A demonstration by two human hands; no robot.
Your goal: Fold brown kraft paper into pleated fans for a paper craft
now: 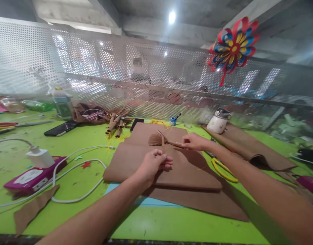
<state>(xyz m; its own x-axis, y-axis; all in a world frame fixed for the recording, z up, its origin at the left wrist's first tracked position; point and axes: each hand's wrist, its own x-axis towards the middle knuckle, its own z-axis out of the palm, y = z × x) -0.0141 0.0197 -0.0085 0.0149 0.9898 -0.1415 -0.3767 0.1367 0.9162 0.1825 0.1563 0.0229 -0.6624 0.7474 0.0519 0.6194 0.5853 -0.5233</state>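
A small brown broom-shaped piece, apparently of pleated paper, lies over the stacked brown paper, its fanned head to the left. My right hand is closed around its thin handle at the right end. Between the thumb and fingers of my left hand a narrow brown strip stands up, crossing in front of the fan's right side. I cannot tell whether strip and fan are joined. Light blue sheets show under the brown paper.
Left are a purple power strip with a white charger, looping white cable and a phone. Rolled brown pieces lie farther back. Yellow-handled scissors, a white jug and a brown paper roll are right. A perforated screen stands behind.
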